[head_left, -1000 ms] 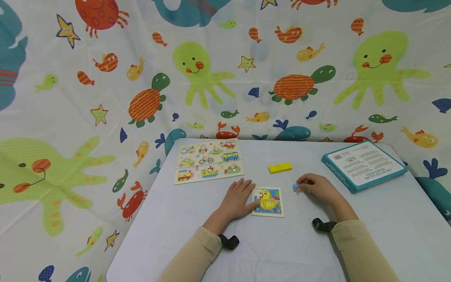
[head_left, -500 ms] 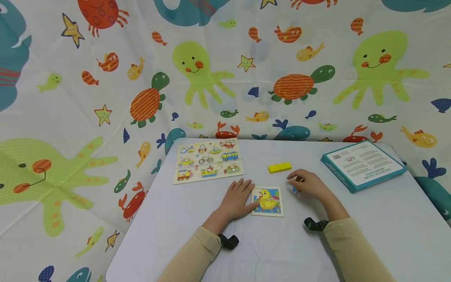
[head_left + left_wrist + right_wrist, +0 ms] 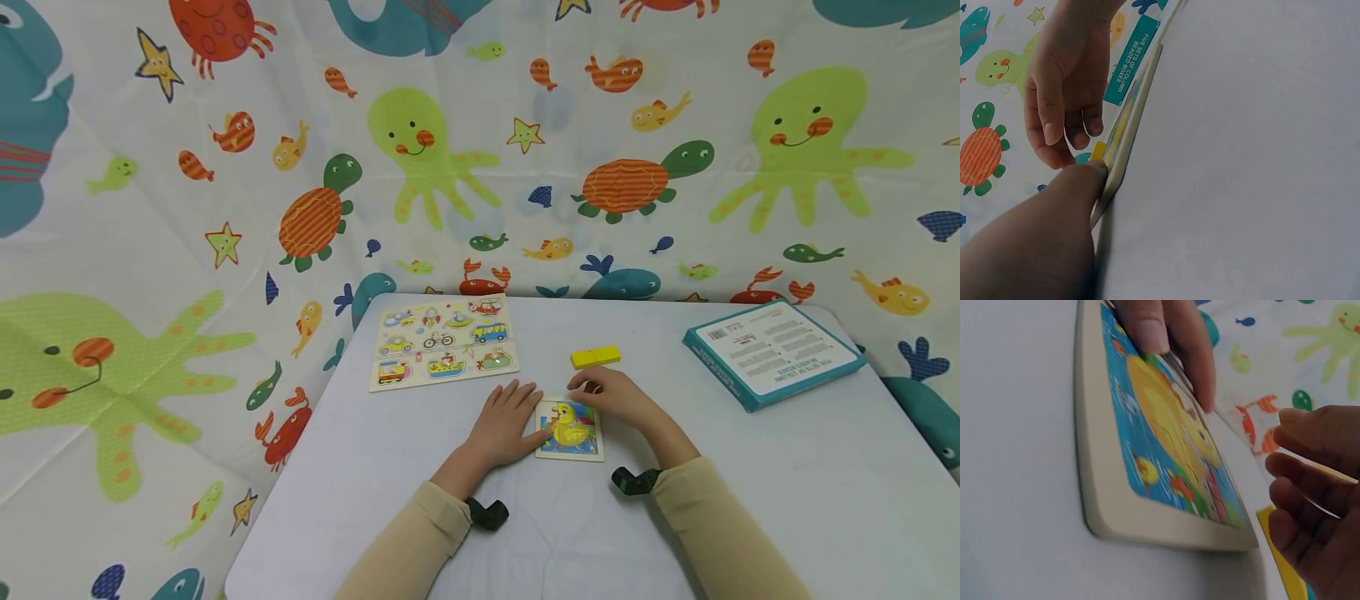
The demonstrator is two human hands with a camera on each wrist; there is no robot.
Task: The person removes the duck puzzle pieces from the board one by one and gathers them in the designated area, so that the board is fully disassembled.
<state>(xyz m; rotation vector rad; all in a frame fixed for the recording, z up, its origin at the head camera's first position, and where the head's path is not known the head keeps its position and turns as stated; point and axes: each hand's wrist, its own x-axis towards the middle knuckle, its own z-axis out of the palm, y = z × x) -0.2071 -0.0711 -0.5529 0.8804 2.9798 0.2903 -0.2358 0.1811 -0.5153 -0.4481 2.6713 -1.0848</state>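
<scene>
A small square duck puzzle (image 3: 572, 433) in a pale wooden frame lies flat on the table. My left hand (image 3: 504, 423) rests palm down at its left side, fingers spread, with the thumb over the frame's edge. The right wrist view shows the left thumb (image 3: 1150, 334) on the blue picture area. Above the puzzle's upper right corner hovers my right hand (image 3: 617, 397). Its fingers are loosely curled, and nothing shows between them in either wrist view. The small blue-and-orange piece seen earlier is out of sight; the right hand covers that spot.
A yellow block (image 3: 596, 357) lies just beyond the right hand. At the back left is a wooden vehicle picture board (image 3: 390, 367). A flat teal box (image 3: 776, 354) with printed text sits at the back right. A sea-animal cloth (image 3: 525, 225) hangs behind the table.
My right hand has moved left, from beside the blue-and-orange piece to above the puzzle's upper right corner. The piece has gone from view. The left hand has stayed in place.
</scene>
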